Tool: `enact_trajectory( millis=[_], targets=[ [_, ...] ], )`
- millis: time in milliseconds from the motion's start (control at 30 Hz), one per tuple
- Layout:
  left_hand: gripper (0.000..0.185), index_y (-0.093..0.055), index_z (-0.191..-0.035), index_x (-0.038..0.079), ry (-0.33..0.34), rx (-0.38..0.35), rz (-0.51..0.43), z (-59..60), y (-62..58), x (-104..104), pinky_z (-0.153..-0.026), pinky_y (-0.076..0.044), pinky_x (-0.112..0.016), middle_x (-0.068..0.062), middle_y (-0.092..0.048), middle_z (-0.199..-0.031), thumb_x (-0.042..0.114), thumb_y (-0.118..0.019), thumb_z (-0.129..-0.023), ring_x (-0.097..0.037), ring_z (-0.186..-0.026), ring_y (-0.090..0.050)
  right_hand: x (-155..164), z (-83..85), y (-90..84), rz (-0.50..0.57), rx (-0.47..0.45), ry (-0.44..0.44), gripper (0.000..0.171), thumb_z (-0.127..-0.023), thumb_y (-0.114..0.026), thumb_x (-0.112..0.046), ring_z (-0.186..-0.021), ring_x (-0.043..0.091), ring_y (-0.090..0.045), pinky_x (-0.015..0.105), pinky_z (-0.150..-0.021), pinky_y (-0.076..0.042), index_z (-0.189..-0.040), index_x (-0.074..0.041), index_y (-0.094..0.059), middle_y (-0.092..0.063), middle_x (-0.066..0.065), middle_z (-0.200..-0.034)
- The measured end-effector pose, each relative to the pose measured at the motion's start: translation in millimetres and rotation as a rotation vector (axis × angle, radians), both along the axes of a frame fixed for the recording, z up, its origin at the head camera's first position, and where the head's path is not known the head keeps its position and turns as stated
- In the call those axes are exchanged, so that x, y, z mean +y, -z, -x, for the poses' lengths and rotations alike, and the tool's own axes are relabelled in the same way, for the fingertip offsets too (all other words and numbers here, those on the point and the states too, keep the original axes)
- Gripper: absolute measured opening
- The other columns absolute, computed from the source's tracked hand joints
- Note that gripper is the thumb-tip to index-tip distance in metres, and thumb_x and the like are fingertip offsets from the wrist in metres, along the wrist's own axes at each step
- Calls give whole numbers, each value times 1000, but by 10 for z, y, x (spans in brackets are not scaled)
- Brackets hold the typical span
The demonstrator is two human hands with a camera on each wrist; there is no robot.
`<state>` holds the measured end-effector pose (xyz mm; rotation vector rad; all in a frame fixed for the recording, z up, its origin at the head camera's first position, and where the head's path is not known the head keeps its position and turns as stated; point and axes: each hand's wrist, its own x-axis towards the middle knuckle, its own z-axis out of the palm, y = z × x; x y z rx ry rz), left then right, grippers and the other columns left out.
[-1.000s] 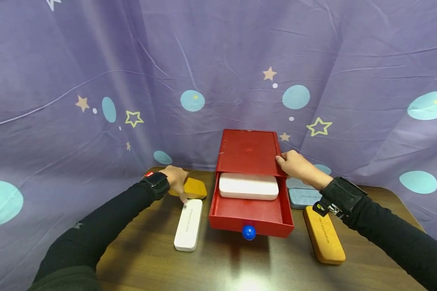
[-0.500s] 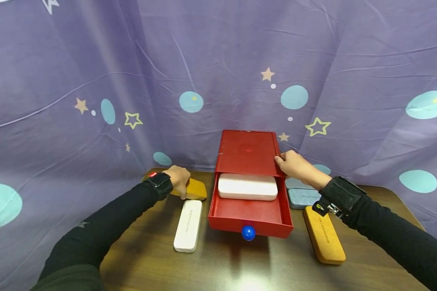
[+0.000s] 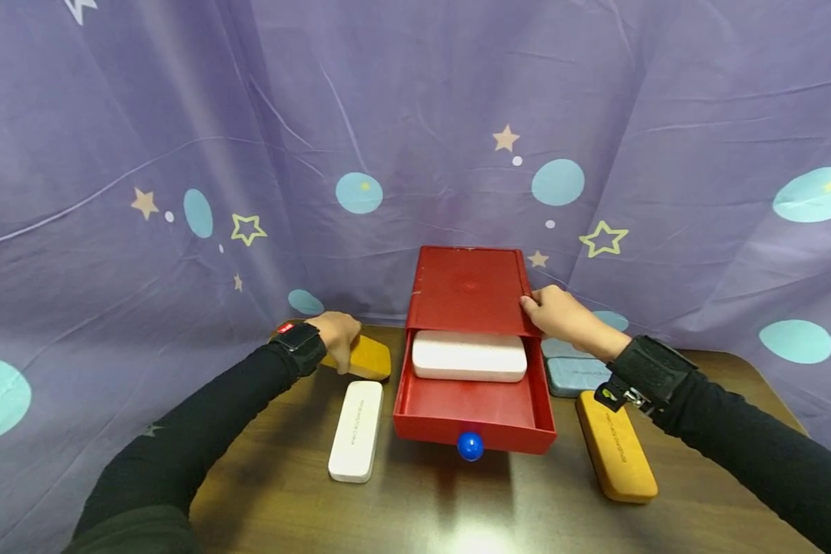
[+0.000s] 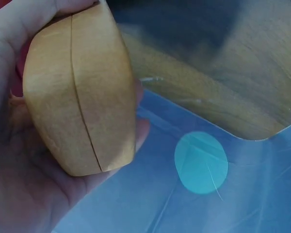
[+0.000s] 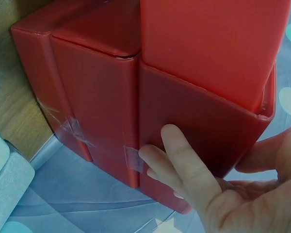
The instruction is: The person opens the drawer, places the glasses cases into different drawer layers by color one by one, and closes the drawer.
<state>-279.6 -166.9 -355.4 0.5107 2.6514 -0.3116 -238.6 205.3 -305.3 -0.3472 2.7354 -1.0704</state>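
My left hand (image 3: 339, 338) grips a mustard-yellow glasses case (image 3: 370, 358) at the back left of the table. In the left wrist view the palm and fingers wrap around this yellow case (image 4: 82, 97), its seam facing the camera. My right hand (image 3: 561, 315) holds the right upper edge of a red drawer box (image 3: 469, 288), thumb on top. From the right wrist view, its fingers (image 5: 184, 155) lie along the box's side. The drawer (image 3: 485, 404) is pulled out; a white glasses case (image 3: 469, 355) lies across its back part.
Another white case (image 3: 356, 431) lies left of the drawer. To the right are a yellow case (image 3: 616, 446) and blue-grey cases (image 3: 578, 377), partly covered by the right arm. A blue knob (image 3: 470, 446) sticks out from the drawer front. A purple curtain (image 3: 415, 115) hangs behind.
My left hand has closed around the yellow case, its thumb moving from beside the white case's end onto the yellow one. My right hand keeps its hold on the box.
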Motion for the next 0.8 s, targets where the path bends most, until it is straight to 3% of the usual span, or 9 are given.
enact_trajectory(
  millis=[200,467,667,800],
  targets=[
    [39,-62,-94,13,30,-1,-61,-8,-161,-84,-73,-53,-30,1,-63,-87,24,-87,-66,-17,-80,-58,6,2,-7,-11,4,6,39,-109,-38,-17,-77,16,-70,37,-70,-63,-110,13,-63,-69,20,-90],
    [46,-58,-100,9,81,74,-123,-98,-346,-202,-71,-50,-33,-2,-60,-83,24,-86,-67,-19,-76,-56,-8,-1,4,-1,-13,5,40,-109,-38,-18,-79,18,-71,35,-70,-63,-113,13,-62,-69,21,-92],
    [55,-56,-109,1,68,163,-179,-176,-556,-310,-82,-53,-45,-9,-64,-92,27,-85,-69,-28,-85,-62,-7,1,14,-4,-11,8,40,-109,-38,-17,-78,17,-71,39,-73,-63,-114,15,-61,-69,22,-92],
    [63,-54,-119,-3,26,230,-278,-212,-691,-416,-85,-51,-48,-11,-62,-96,31,-82,-74,-29,-86,-61,-7,-1,15,-4,-8,8,39,-109,-38,-17,-77,17,-70,40,-74,-63,-113,14,-62,-68,21,-90]
  ],
)
